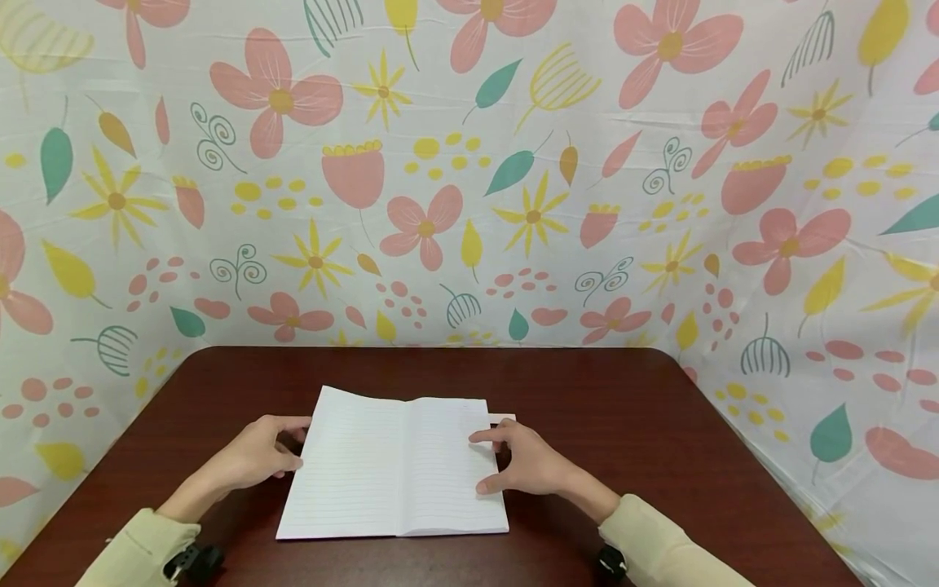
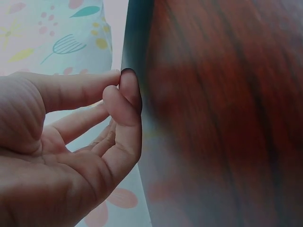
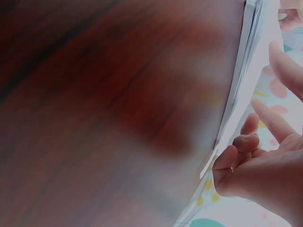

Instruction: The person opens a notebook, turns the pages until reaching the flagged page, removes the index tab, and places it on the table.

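An open lined notebook [image 1: 352, 473] lies flat on the dark table, its fold near the middle. At its left edge, my left hand [image 1: 253, 452] has the index finger and thumb apart, tips right at the page edge. Lower fingers of this hand [image 2: 80, 137] are bent in the left wrist view. Over the right page, my right hand [image 1: 531, 461] spreads thumb and index finger, both tips overlapping the paper. Its other fingers are bent beside the stacked page edges [image 3: 236, 80] in the right wrist view. A white strip [image 1: 503, 418] sticks out from the notebook's upper right side.
The dark reddish-brown table [image 1: 587, 391] has rounded far corners. A white cloth [image 1: 469, 204] printed with flowers and leaves hangs behind it and along both sides. Light sleeves [image 1: 660, 538] cover both forearms, with a small black device [image 1: 192, 562] at the left wrist.
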The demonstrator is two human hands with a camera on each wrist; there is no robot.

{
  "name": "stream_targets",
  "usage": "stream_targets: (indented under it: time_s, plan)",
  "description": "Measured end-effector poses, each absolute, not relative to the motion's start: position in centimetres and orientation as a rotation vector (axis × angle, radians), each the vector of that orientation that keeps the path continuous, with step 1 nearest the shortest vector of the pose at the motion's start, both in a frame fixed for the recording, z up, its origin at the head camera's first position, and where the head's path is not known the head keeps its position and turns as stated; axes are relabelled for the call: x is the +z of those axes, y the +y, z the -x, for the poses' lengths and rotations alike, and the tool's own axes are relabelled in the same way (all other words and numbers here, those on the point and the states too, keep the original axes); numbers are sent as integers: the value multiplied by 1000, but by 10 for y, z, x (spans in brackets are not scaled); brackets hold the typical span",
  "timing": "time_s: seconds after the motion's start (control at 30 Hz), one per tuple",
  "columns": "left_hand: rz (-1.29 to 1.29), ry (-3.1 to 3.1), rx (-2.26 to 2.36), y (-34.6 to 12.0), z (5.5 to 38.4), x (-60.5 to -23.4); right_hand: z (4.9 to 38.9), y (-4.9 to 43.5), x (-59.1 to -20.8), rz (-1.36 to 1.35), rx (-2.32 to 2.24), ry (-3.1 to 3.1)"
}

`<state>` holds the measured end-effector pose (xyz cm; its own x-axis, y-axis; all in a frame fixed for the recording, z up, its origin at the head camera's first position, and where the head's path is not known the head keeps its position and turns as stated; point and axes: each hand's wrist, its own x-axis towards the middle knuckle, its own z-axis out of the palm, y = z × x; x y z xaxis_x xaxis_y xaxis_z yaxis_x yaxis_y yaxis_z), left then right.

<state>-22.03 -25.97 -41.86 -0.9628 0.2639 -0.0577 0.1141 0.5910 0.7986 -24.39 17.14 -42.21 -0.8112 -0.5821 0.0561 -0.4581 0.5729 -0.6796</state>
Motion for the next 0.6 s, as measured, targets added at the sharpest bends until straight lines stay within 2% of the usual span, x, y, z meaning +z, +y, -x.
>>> stream_targets:
  time_s: [0.6]
  plan:
    - [-315,2626,1338,-261,220,-419,247,189,-427,886,-1038,2612]
